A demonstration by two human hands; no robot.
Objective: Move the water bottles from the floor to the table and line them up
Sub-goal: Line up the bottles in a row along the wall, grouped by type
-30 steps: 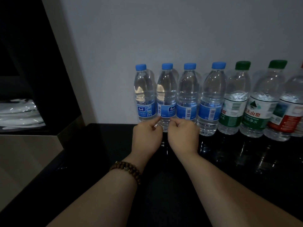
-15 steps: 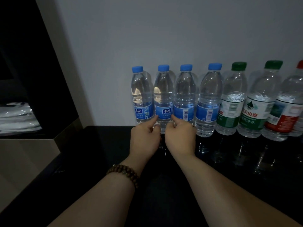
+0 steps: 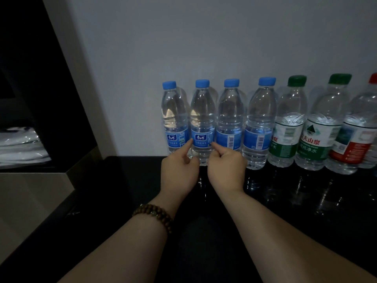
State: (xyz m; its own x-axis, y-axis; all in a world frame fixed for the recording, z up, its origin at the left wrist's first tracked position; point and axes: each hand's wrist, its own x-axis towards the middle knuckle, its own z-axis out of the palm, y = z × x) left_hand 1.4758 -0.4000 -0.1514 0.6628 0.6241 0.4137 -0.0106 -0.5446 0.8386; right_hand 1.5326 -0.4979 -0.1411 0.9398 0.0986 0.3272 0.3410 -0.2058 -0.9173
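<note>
Blue-capped second bottle (image 3: pixel 202 127) on table (image 3: pixel 126 180), against wall (image 3: pixel 183 37): my left hand (image 3: pixel 179 174) and right hand (image 3: pixel 226 170) pinch its label from both sides.

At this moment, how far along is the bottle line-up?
Done: seven bottles in view stand upright in a row on the black table against the wall: four blue-capped, two green-capped, one red-capped at the frame edge. In hand: the left hand and right hand pinch the second blue-capped bottle, apparently straightening it. Left: unclear; the floor is hardly in view.
</note>
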